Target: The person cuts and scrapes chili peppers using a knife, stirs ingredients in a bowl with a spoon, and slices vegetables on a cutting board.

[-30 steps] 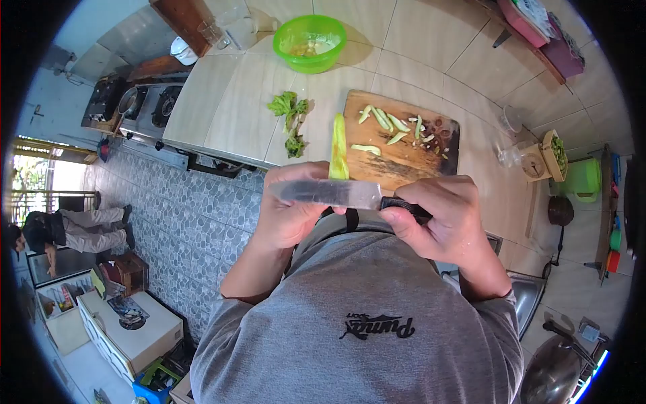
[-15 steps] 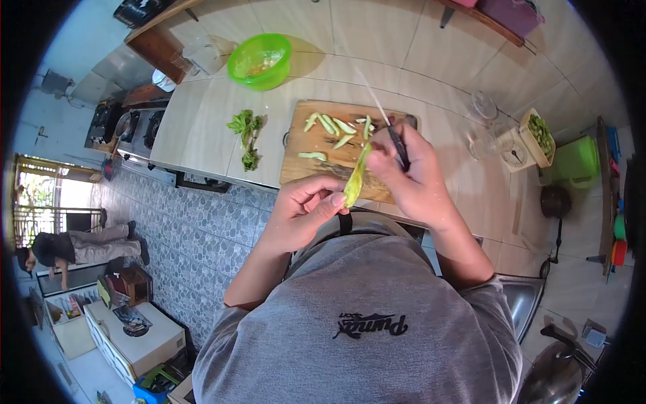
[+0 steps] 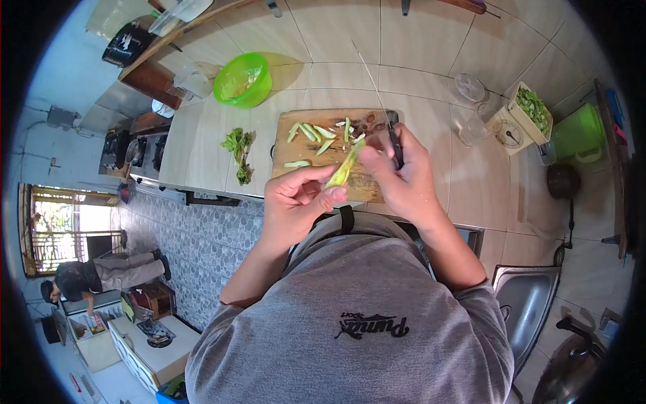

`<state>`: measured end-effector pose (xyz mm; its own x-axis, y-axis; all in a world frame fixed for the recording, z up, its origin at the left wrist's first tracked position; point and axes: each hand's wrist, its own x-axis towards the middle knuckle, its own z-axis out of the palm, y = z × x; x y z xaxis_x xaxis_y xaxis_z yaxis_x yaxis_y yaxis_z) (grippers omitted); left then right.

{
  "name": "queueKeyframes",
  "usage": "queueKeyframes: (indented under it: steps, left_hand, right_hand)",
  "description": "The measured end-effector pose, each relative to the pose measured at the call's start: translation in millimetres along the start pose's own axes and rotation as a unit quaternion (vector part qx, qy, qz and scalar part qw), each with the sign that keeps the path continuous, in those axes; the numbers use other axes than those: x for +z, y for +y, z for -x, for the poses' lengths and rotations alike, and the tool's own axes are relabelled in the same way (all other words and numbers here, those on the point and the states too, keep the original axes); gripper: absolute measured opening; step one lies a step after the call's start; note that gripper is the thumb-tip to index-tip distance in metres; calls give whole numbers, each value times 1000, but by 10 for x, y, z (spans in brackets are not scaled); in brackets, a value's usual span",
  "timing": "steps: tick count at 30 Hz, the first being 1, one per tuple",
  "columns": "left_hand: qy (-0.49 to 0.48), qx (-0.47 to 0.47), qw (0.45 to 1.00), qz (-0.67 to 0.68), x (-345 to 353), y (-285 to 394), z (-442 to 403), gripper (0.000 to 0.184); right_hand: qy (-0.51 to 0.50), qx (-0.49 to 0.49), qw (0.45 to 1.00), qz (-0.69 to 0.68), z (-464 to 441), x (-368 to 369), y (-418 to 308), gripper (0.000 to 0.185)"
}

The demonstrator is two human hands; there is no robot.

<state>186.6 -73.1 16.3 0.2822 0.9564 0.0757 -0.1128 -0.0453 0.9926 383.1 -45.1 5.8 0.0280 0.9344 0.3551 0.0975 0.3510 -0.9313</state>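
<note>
My left hand (image 3: pixel 301 205) pinches a long yellow-green vegetable piece (image 3: pixel 344 170) by its near end, fingers closed on it. Its kind I cannot make out. In my right hand (image 3: pixel 406 176) is a knife (image 3: pixel 396 145), gripped by its black handle, the thin blade pointing away and up. The right thumb is close to the far end of the piece; whether it touches I cannot tell. Beneath both hands lies a wooden cutting board (image 3: pixel 286 147) with several pale green cut strips (image 3: pixel 308 132) on it, and small dark reddish bits (image 3: pixel 370 123) near its far right corner.
Leafy greens (image 3: pixel 239 148) lie left of the board, below a green bowl (image 3: pixel 243 81) with food in it. Right of it stand clear containers (image 3: pixel 464 121) and a kitchen scale (image 3: pixel 509 135) carrying chopped greens (image 3: pixel 531 108). A sink (image 3: pixel 528 303) is at right. Another person (image 3: pixel 101 276) stands far left.
The camera view has shifted. My hands still hold the vegetable piece and the knife, and the blade points more steeply away. The other person now reaches into a box-like container.
</note>
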Motion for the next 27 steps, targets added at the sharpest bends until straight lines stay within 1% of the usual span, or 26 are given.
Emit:
queueKeyframes:
  steps: [1,4,7,8,11,12,15,18,21,24,27]
  left_hand:
    - [11,8,1000,1,16,-6,-21,35]
    - [31,26,999,23,44,59,-47,32]
    - [35,63,997,20,5,63,-16,28]
    - [35,80,996,14,-16,54,-4,26]
    - [53,116,991,33,-53,44,47,22]
    - [55,91,993,50,-74,79,67,21]
    - [43,97,994,38,-183,109,110,22]
    - [64,128,984,102,-233,40,105,22]
    - [52,138,986,73,-366,-21,96,25]
    - [70,161,980,94,-429,-63,42,27]
    - [88,134,982,101,-472,-2,43,29]
  right_hand:
    - [21,-18,999,19,8,-46,-10,29]
    - [-69,-12,994,89,116,-255,-165,29]
    - [-136,-46,981,132,219,-172,-409,28]
    - [-137,-68,978,138,248,-129,-395,26]
    - [-155,-72,978,118,250,-52,-408,25]
    - [-152,-72,978,125,247,-24,-417,25]
    - [-147,-64,977,140,223,66,-446,25]
    - [-153,-49,976,149,198,127,-475,25]
    - [-160,-55,974,154,186,168,-502,26]
    - [-169,-68,971,154,169,221,-504,25]
    - [-174,-83,968,158,93,309,-506,25]
